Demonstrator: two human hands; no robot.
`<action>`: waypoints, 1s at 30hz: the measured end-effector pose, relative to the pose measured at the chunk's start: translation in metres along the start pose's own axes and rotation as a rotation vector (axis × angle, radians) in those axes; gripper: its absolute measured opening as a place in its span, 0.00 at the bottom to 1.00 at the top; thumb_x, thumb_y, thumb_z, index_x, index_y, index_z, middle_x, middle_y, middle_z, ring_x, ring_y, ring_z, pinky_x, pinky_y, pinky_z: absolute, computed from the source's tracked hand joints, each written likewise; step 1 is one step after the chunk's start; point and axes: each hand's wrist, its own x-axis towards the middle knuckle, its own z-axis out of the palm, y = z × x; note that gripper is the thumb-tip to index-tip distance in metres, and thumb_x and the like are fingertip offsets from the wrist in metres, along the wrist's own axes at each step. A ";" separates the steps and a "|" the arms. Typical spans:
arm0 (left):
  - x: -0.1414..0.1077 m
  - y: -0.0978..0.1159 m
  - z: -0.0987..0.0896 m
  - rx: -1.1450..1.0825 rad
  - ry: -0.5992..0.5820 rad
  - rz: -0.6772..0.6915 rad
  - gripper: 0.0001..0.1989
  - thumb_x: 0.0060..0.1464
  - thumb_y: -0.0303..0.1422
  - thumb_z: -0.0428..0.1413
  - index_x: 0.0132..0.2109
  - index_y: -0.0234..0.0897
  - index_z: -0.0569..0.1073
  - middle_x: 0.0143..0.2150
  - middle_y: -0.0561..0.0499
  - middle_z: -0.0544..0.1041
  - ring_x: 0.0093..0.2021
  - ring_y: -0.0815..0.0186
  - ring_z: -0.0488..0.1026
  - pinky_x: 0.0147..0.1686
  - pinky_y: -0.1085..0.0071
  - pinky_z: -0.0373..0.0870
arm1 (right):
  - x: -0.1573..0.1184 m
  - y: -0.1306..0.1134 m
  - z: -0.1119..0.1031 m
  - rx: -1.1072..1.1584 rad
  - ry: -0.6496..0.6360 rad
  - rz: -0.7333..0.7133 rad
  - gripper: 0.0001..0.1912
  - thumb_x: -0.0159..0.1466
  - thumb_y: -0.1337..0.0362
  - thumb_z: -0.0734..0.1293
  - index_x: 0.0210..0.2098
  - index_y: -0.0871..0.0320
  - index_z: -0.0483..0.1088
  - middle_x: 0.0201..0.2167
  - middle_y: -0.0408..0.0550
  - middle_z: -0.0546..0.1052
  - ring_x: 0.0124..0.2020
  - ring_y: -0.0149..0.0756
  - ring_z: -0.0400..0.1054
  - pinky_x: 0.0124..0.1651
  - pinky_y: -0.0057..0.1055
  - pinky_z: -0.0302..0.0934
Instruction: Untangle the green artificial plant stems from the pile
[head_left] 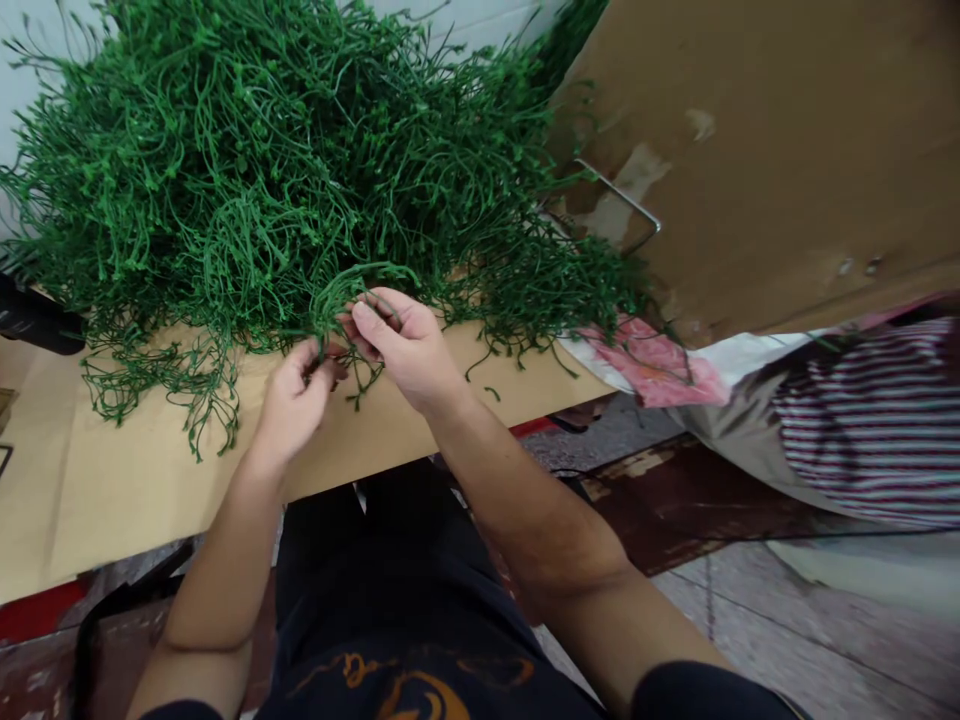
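A big heap of thin green artificial plant stems (pixel 247 170) covers the back of the cardboard-topped table. At its front edge, my left hand (pixel 300 390) has its fingers closed round the lower part of a small bunch of green stems (pixel 337 295). Just right of it and slightly higher, my right hand (pixel 397 340) pinches stems from that same bunch between thumb and fingers. The bunch curves up and over between the two hands. Loose stems (pixel 202 390) lie on the cardboard to the left of my left hand.
A large brown cardboard sheet (pixel 780 150) stands at the right, with a bent metal handle (pixel 622 200) near its left side. Below it lie pink plastic (pixel 652 365) and a striped cloth (pixel 877 420). A black cylindrical object (pixel 37 315) sits at the far left.
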 end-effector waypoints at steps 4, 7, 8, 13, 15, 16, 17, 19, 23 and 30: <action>0.003 0.005 -0.033 -0.012 0.118 -0.021 0.06 0.52 0.34 0.54 0.34 0.36 0.73 0.21 0.56 0.67 0.23 0.73 0.64 0.26 0.76 0.64 | 0.003 0.003 -0.014 -0.004 0.046 0.018 0.22 0.53 0.44 0.67 0.27 0.57 0.61 0.17 0.36 0.57 0.16 0.20 0.46 0.16 0.23 0.39; 0.006 0.007 -0.059 0.015 0.206 -0.012 0.11 0.54 0.39 0.53 0.34 0.36 0.74 0.20 0.56 0.66 0.20 0.75 0.61 0.21 0.77 0.59 | 0.002 0.006 -0.018 -0.074 0.039 0.007 0.22 0.55 0.43 0.64 0.24 0.57 0.61 0.15 0.35 0.50 0.16 0.21 0.43 0.17 0.25 0.38; 0.007 0.008 -0.066 0.030 0.256 0.002 0.11 0.54 0.39 0.53 0.34 0.36 0.73 0.21 0.56 0.67 0.19 0.76 0.61 0.20 0.77 0.58 | 0.001 0.006 -0.017 -0.093 0.039 -0.005 0.23 0.55 0.43 0.64 0.23 0.57 0.61 0.16 0.36 0.51 0.17 0.22 0.45 0.17 0.25 0.40; 0.011 0.009 -0.083 0.074 0.445 0.040 0.08 0.54 0.36 0.54 0.32 0.36 0.72 0.25 0.56 0.70 0.20 0.77 0.62 0.20 0.77 0.62 | -0.002 0.008 -0.009 -0.113 0.034 -0.019 0.22 0.56 0.45 0.64 0.22 0.57 0.61 0.19 0.39 0.57 0.24 0.25 0.56 0.23 0.26 0.51; 0.011 0.012 -0.085 0.075 0.489 0.037 0.08 0.54 0.35 0.55 0.31 0.36 0.72 0.27 0.56 0.72 0.22 0.77 0.63 0.21 0.77 0.63 | -0.003 0.007 -0.008 -0.106 0.020 -0.019 0.20 0.56 0.46 0.64 0.23 0.57 0.62 0.20 0.40 0.58 0.25 0.26 0.57 0.25 0.26 0.52; 0.011 0.013 -0.087 0.083 0.508 0.035 0.08 0.54 0.35 0.55 0.32 0.36 0.73 0.27 0.56 0.72 0.22 0.77 0.63 0.21 0.77 0.63 | -0.003 0.007 -0.008 -0.098 0.011 -0.022 0.20 0.56 0.46 0.64 0.24 0.57 0.63 0.20 0.40 0.59 0.26 0.27 0.58 0.25 0.26 0.53; 0.011 0.015 -0.088 0.094 0.520 0.035 0.08 0.54 0.36 0.55 0.32 0.35 0.73 0.27 0.56 0.72 0.22 0.78 0.63 0.20 0.78 0.63 | -0.003 0.008 -0.008 -0.089 0.005 -0.027 0.19 0.55 0.46 0.65 0.24 0.57 0.64 0.21 0.41 0.59 0.26 0.27 0.58 0.26 0.26 0.54; 0.011 0.018 -0.090 0.123 0.535 0.046 0.09 0.54 0.37 0.55 0.32 0.35 0.73 0.27 0.56 0.72 0.22 0.78 0.63 0.20 0.79 0.62 | -0.002 0.009 -0.007 -0.075 -0.001 -0.037 0.19 0.55 0.46 0.65 0.24 0.57 0.64 0.21 0.41 0.60 0.27 0.27 0.59 0.26 0.26 0.54; 0.013 0.021 -0.096 0.190 0.552 0.084 0.09 0.54 0.37 0.55 0.32 0.35 0.73 0.27 0.56 0.72 0.23 0.78 0.62 0.20 0.80 0.60 | -0.001 0.015 -0.006 -0.113 0.021 -0.057 0.20 0.56 0.46 0.64 0.24 0.57 0.63 0.21 0.41 0.62 0.28 0.27 0.59 0.29 0.27 0.56; 0.014 0.003 -0.106 0.506 0.516 0.117 0.08 0.54 0.33 0.53 0.35 0.37 0.75 0.28 0.54 0.72 0.28 0.71 0.68 0.32 0.71 0.66 | -0.001 0.024 -0.003 -0.082 -0.023 -0.077 0.21 0.56 0.45 0.64 0.24 0.58 0.63 0.25 0.43 0.65 0.30 0.28 0.61 0.34 0.28 0.58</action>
